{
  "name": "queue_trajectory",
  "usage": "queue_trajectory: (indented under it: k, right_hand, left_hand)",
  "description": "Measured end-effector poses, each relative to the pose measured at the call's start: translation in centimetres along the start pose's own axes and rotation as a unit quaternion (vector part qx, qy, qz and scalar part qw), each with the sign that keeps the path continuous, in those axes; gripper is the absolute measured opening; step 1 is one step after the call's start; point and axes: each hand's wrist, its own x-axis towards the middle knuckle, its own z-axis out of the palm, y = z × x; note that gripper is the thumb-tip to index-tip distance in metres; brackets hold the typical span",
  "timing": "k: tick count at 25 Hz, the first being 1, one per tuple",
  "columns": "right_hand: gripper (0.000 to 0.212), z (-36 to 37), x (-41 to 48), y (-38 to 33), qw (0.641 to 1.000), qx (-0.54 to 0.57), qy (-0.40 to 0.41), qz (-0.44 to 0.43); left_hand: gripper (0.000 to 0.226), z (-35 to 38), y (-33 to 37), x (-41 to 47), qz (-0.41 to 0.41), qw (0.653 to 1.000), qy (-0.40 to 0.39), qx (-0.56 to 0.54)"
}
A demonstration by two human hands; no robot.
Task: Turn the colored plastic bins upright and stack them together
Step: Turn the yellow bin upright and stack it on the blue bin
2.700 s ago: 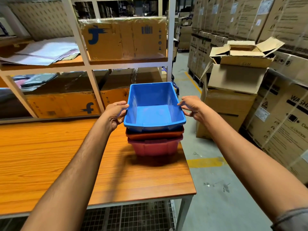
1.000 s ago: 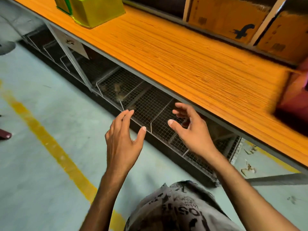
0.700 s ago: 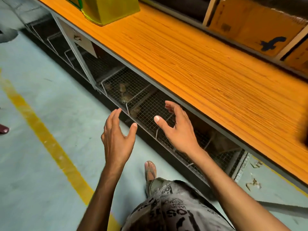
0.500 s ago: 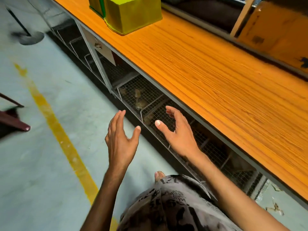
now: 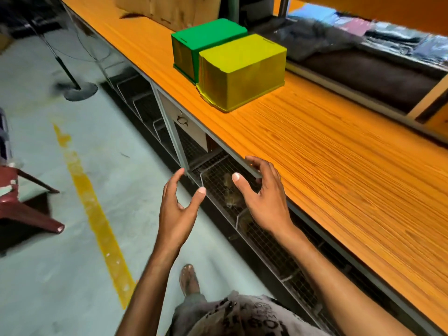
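A yellow bin (image 5: 242, 71) lies upside down on the orange wooden table (image 5: 339, 154), near its front edge. Touching it on the far side is a green bin (image 5: 206, 42), also upside down. My left hand (image 5: 179, 209) is raised over the floor, fingers apart and empty. My right hand (image 5: 261, 197) is beside it, at the table's front edge, fingers spread and empty. Both hands are well short of the bins. The stack of blue and red bins is out of view.
Wire mesh baskets (image 5: 223, 185) hang under the table. A cardboard box (image 5: 169, 8) stands behind the green bin. A fan stand (image 5: 77, 88) and a red chair (image 5: 21, 202) are on the floor to the left, beside a yellow floor line (image 5: 94, 214).
I let go of the blue bin stack and turned left along the table. The yellow and green bins have come into fuller view. Both hands stay raised and empty.
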Motion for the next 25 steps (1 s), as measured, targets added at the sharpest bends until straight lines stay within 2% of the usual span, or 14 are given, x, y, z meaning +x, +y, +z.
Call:
queue_trajectory:
  k: [7,10,17,21,25]
  right_hand:
    - [0.055,9.2,10.7,-3.7,0.997,0.005,0.066,0.041]
    - [0.058,11.4,15.1,-4.5,0.995,0.008,0.082,0.053]
    - [0.049,13.0,25.9,-1.4,0.984,0.013,0.151,0.093]
    - [0.06,13.9,31.3,0.6,0.967,0.043,0.207,0.14]
    - [0.07,14.8,35.0,2.3,0.955,0.04,0.24,0.168]
  left_hand:
    - [0.06,-5.8,0.3,17.2,0.038,0.996,-0.082,-0.02]
    - [0.058,-6.0,0.6,23.7,0.039,0.993,-0.109,-0.027]
    - [0.059,-0.7,-0.5,36.7,0.045,0.98,-0.195,0.004]
    - [0.053,2.1,-0.4,43.5,0.06,0.976,-0.206,0.035]
    - [0.059,4.7,-0.1,49.6,0.078,0.97,-0.221,0.061]
